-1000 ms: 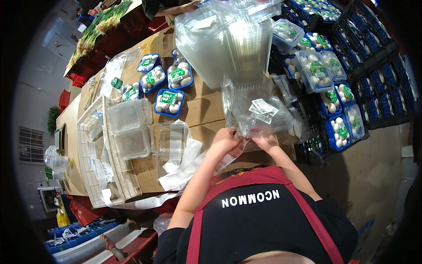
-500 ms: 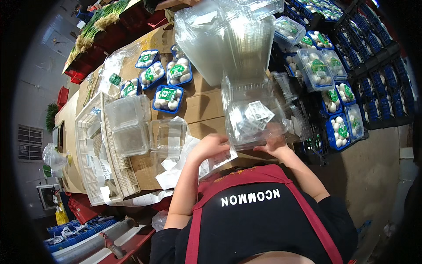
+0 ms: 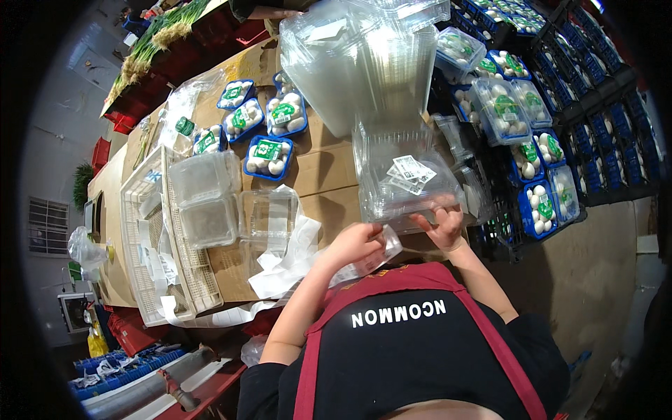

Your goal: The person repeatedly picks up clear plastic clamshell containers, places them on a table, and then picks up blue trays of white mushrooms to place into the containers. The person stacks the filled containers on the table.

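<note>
My left hand (image 3: 361, 243) is closed on a white label strip (image 3: 388, 248) at the table's front edge; more of the strip lies crumpled to its left. My right hand (image 3: 442, 227) has its fingers apart at the near edge of clear plastic containers (image 3: 392, 140). A few loose printed labels (image 3: 413, 171) lie on those containers. Behind them rises a tall stack of clear lids or containers (image 3: 350, 70). To the left, two clear boxes (image 3: 206, 220) sit beside a white plastic crate (image 3: 140, 280).
Several blue trays of mushrooms (image 3: 268, 159) sit on the cardboard-covered table (image 3: 325, 199). Black crates (image 3: 595, 91) with more mushroom trays stand right. Green onions (image 3: 157, 31) lie in red crates at the back, where part of another person's arm (image 3: 269, 14) shows.
My right hand has lifted and spread at the containers' edge. My left hand has moved lower, away from the containers, then slightly right with the strip. The labels on top have shifted.
</note>
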Tool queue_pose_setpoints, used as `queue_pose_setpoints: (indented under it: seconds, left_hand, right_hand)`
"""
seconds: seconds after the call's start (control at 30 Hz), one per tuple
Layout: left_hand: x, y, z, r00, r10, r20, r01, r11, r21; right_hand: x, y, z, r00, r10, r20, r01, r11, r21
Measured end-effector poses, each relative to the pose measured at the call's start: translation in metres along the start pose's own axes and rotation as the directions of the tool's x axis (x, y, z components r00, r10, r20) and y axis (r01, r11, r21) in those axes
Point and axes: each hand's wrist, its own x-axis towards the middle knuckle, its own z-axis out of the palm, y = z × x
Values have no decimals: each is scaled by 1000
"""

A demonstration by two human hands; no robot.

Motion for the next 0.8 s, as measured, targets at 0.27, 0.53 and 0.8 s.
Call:
queue_pose_setpoints:
  seconds: [0.27,0.53,0.8]
  left_hand:
    - [78,-34,51,916,358,-182,-293,905,308]
    - [62,-33,49,941,308,-139,-266,928,259]
    - [67,-30,51,898,385,-214,-322,906,276]
  right_hand:
    - [-20,30,21,962,-60,-266,20,988,-150]
    - [-38,43,21,823,560,-95,-414,707,574]
    - [23,58,28,865,430,261,-484,573,661]
